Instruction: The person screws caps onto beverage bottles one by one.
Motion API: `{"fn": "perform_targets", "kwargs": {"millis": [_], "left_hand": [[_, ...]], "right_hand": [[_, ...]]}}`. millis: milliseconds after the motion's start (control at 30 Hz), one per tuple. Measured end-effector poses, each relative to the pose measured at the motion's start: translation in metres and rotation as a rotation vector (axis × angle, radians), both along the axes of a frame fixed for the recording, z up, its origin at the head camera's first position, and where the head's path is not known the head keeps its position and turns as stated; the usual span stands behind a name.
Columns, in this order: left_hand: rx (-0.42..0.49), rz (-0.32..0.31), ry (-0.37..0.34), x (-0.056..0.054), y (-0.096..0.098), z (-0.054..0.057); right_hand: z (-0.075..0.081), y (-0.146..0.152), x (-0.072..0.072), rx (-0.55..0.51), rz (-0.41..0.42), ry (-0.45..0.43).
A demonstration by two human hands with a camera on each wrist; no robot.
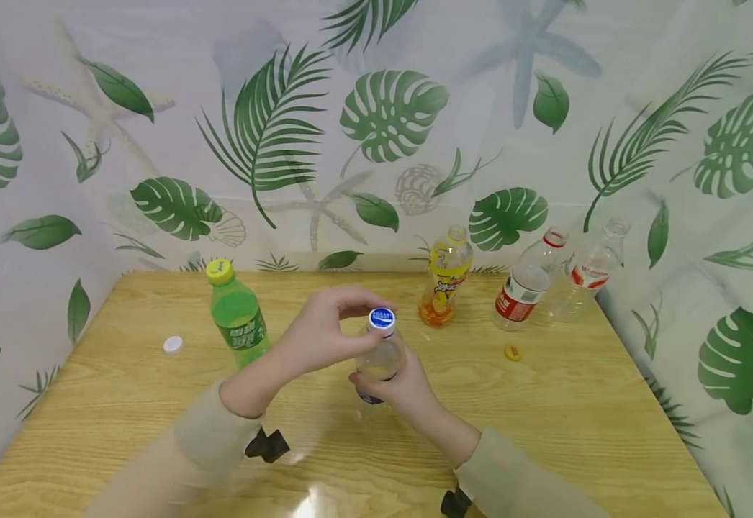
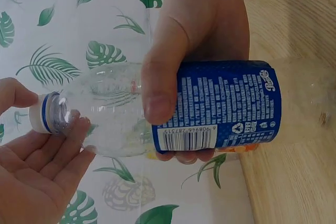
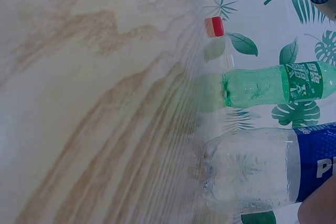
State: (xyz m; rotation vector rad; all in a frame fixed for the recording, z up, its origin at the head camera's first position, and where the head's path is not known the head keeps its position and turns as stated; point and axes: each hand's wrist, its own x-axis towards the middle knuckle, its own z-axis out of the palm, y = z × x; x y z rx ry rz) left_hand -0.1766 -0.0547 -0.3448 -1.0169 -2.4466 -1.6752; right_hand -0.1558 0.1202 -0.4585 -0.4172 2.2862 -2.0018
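Note:
A clear plastic bottle [image 1: 379, 358] with a blue label [image 2: 226, 106] stands upright between both hands over the table's middle. My right hand [image 1: 409, 388] grips it round the label, thumb across the front. At the top, my left hand [image 1: 325, 327] pinches the white cap [image 2: 43, 114], whose top bears a blue disc, between thumb and fingers. In the left wrist view, the left fingers [image 2: 63, 153] reach below the cap beside the neck. Only a fingertip of the right hand [image 3: 319, 203] shows in the right wrist view.
A green bottle [image 1: 239, 316] with a yellow cap stands left, near a loose white cap [image 1: 172, 345]. At the back right are uncapped bottles: one yellow-labelled [image 1: 446, 277], one red-and-white-labelled [image 1: 524, 284], one clear [image 1: 587, 277]. A yellow cap [image 1: 513, 352] lies before them.

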Motion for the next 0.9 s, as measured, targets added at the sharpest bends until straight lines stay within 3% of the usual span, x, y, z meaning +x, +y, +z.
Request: {"fn": "perform_targets", "kwargs": {"millis": [100, 233, 367, 467, 567, 700, 800, 900], "left_hand": [[-0.051, 0.001, 0.031, 0.002, 0.001, 0.001], [-0.071, 0.143, 0.049, 0.007, 0.009, -0.003], [-0.019, 0.251, 0.065, 0.009, 0.013, -0.007], [0.019, 0.234, 0.072, 0.007, 0.011, -0.007], [0.032, 0.136, 0.039, 0.004, 0.006, -0.004], [-0.037, 0.005, 0.029, 0.0, 0.0, 0.001], [-0.125, 0.04, 0.108, 0.003, 0.003, 0.003], [-0.2, 0.168, 0.186, 0.009, 0.009, 0.005]], "right_hand": [[0.0, 0.0, 0.0, 0.004, 0.008, 0.039], [-0.001, -0.001, 0.0, 0.011, 0.019, 0.108], [-0.001, -0.001, 0.001, 0.009, 0.019, 0.078], [-0.003, -0.001, 0.001, 0.006, 0.01, 0.035], [-0.003, -0.001, 0.001, -0.004, 0.006, 0.016], [-0.001, -0.002, 0.0, -0.009, -0.003, -0.008], [-0.001, -0.003, -0.001, 0.003, 0.006, 0.056], [-0.002, -0.004, -0.002, 0.01, 0.021, 0.118]]}}
